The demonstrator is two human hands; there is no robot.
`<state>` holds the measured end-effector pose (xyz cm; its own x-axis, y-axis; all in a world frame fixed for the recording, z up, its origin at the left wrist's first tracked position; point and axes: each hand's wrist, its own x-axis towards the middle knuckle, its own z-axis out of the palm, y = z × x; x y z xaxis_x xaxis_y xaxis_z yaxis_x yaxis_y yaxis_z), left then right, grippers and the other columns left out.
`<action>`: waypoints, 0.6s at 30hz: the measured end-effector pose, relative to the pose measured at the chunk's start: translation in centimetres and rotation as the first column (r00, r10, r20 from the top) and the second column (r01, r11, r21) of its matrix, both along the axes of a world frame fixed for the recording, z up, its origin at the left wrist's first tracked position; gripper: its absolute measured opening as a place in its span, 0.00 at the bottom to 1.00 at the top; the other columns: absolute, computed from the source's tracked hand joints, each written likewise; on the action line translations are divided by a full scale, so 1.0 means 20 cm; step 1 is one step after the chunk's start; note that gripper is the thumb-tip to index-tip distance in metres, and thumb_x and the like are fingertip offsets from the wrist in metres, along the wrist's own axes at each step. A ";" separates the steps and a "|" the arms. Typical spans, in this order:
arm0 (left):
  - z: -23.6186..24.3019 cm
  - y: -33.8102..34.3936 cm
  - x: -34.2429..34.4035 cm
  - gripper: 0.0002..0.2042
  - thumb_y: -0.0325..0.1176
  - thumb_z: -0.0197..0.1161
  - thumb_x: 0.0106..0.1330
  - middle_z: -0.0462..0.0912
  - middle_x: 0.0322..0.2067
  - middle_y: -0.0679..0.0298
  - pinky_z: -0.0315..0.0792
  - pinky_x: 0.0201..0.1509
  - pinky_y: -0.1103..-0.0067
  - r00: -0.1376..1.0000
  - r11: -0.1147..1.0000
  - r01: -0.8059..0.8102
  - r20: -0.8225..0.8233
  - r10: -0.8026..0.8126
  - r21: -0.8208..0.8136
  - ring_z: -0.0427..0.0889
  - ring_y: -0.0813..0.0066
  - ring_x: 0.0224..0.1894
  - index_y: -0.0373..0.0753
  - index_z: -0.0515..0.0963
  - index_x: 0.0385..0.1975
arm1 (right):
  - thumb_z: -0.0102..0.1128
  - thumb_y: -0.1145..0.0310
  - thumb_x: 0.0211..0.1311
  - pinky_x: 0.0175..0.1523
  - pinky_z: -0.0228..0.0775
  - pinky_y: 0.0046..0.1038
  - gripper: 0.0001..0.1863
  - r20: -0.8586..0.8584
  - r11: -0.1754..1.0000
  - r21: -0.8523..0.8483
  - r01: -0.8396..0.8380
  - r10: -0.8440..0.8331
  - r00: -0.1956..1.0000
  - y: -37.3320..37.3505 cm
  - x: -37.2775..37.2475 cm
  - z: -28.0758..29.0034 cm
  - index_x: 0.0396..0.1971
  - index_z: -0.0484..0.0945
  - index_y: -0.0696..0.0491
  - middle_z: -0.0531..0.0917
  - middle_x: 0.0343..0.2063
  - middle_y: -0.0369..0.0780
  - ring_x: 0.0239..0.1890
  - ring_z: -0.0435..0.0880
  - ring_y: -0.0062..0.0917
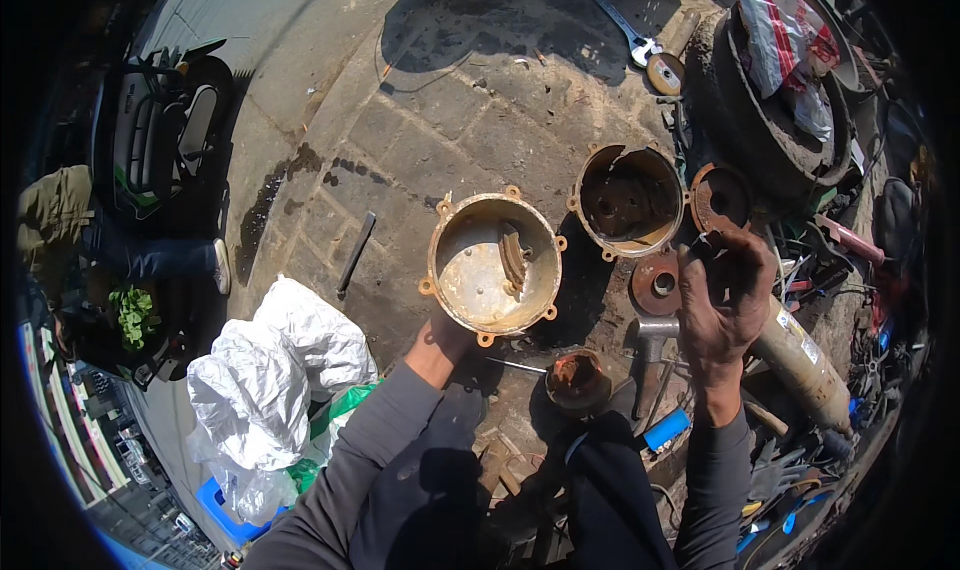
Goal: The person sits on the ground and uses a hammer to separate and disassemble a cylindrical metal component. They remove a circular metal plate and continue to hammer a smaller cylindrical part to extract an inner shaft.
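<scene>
Near the middle of the frame, the left hand (443, 342) gripped the lower rim of a round, dirty metal housing (492, 263), tilting it so its hollow inside faced the camera; the fingers were hidden behind the rim. At centre right, the right hand (722, 300) was raised, greasy, its fingers curled loosely around a small dark part (708, 242) that was too dim to identify. A second round housing (628, 200) lay on the stained paving just above, with a rusty disc (720, 197) beside it. A hammer (652, 336) rested below the right hand, and crumpled white plastic bags (268, 370) lay at lower left.
</scene>
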<state>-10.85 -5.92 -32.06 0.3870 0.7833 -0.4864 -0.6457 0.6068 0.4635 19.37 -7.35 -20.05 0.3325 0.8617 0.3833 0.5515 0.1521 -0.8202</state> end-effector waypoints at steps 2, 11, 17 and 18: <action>0.00 0.00 0.00 0.24 0.43 0.50 0.85 0.75 0.69 0.53 0.76 0.71 0.62 1.000 1.000 0.016 0.014 -0.016 -0.005 0.78 0.59 0.67 0.39 0.68 0.74 | 0.74 0.79 0.62 0.41 0.76 0.22 0.22 0.156 0.988 -0.126 -0.088 0.107 0.982 0.16 -0.03 0.04 0.54 0.76 0.59 0.81 0.42 0.43 0.34 0.81 0.26; 0.05 -0.01 -0.05 0.24 0.43 0.49 0.85 0.74 0.71 0.53 0.76 0.73 0.61 0.973 0.995 0.097 0.211 -0.095 0.000 0.78 0.57 0.68 0.39 0.67 0.75 | 0.76 0.72 0.61 0.32 0.77 0.37 0.16 0.108 0.925 -0.209 -0.316 0.343 0.933 0.04 -0.23 0.06 0.45 0.80 0.59 0.83 0.36 0.46 0.31 0.86 0.40; 0.09 -0.01 0.03 0.27 0.46 0.53 0.83 0.76 0.69 0.53 0.77 0.71 0.64 0.990 0.977 0.141 -0.036 -0.137 0.160 0.80 0.59 0.66 0.37 0.66 0.75 | 0.76 0.60 0.62 0.31 0.81 0.42 0.20 0.228 0.817 -0.516 -0.259 0.423 0.877 -0.01 -0.41 -0.05 0.40 0.79 0.62 0.81 0.35 0.52 0.32 0.88 0.48; 0.09 0.00 0.06 0.25 0.44 0.48 0.85 0.80 0.65 0.53 0.81 0.66 0.66 0.995 0.992 0.095 -0.047 -0.092 0.078 0.83 0.62 0.62 0.36 0.68 0.73 | 0.76 0.60 0.61 0.31 0.81 0.43 0.20 0.237 0.830 -0.500 -0.248 0.407 0.882 -0.02 -0.42 -0.08 0.38 0.80 0.62 0.81 0.34 0.52 0.32 0.88 0.49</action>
